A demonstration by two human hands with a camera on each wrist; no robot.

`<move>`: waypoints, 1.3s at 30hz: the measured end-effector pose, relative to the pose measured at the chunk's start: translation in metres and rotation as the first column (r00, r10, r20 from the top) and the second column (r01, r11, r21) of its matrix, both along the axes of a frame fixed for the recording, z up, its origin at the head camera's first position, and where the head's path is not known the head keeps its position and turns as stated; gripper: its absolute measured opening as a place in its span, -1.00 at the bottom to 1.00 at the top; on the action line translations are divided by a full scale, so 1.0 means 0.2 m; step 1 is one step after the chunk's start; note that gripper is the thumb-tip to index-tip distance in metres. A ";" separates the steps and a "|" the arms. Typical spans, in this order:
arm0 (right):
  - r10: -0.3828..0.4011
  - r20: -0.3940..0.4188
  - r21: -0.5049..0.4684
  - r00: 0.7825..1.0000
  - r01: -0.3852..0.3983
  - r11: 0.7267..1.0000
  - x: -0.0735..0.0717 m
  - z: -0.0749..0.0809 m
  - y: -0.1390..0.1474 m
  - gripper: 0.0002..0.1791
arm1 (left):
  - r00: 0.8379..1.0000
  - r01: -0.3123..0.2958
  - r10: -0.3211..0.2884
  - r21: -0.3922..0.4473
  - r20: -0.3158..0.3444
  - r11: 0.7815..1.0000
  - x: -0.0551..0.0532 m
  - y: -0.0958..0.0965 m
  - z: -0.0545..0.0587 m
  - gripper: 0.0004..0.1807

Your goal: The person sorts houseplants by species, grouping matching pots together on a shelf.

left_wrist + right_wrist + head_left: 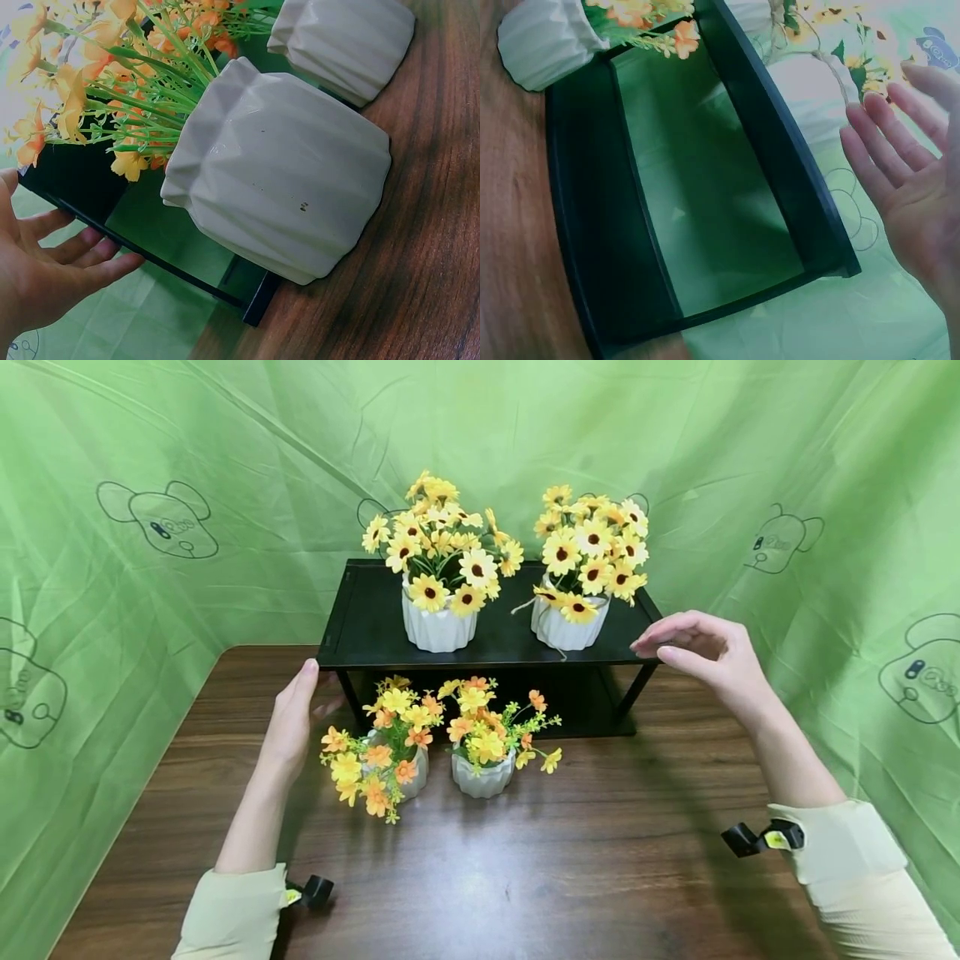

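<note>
A black two-tier shelf (pixel 367 618) stands on the table. On its top are two white fluted pots, a left pot (pixel 441 625) and a right pot (pixel 568 625), both full of yellow dark-centred daisies. In front of the lower tier stand two smaller white pots with orange and yellow flowers, the left one (pixel 416 775) and the right one (pixel 482 779). My left hand (pixel 288 722) is at the shelf's left end, fingers extended along its side frame (pixel 161 262). My right hand (pixel 712 652) hovers by the shelf's right front corner, fingers loosely bent, holding nothing.
The brown wooden table (pixel 570 852) carries the shelf and pots. A green cloth (pixel 285 418) with printed cartoon heads surrounds it on the back and sides. A loose twine end (pixel 522 606) sticks out from the right daisy pot.
</note>
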State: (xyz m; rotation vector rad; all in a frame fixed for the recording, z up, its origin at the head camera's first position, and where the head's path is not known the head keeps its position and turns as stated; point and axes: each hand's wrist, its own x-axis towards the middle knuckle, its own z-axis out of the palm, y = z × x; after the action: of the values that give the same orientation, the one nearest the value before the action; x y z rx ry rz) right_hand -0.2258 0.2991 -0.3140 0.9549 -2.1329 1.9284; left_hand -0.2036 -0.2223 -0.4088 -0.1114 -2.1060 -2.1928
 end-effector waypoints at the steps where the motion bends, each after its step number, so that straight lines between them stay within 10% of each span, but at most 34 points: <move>1: 0.030 -0.011 -0.013 0.999 -0.030 0.999 0.01 -0.01 -0.01 -0.75 | 1.000 0.000 0.000 0.000 -0.002 1.000 0.00 0.00 0.00 -0.50; 13: 0.176 0.007 0.066 0.984 -0.176 0.982 0.04 -0.17 -0.05 -0.68 | 1.000 0.000 0.000 0.008 -0.004 1.000 0.00 0.00 0.00 -0.54; 39: 0.148 0.307 0.287 0.940 -0.240 0.927 -0.03 -0.58 -0.19 -0.36 | 1.000 0.007 -0.007 0.007 -0.010 1.000 0.00 0.01 0.00 -0.51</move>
State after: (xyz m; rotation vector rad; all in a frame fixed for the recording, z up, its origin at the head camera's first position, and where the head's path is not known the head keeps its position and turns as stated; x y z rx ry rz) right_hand -0.2312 0.2620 -0.4304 1.0350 -2.6740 1.9411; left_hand -0.2029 -0.2213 -0.4079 -0.1289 -2.0956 -2.1991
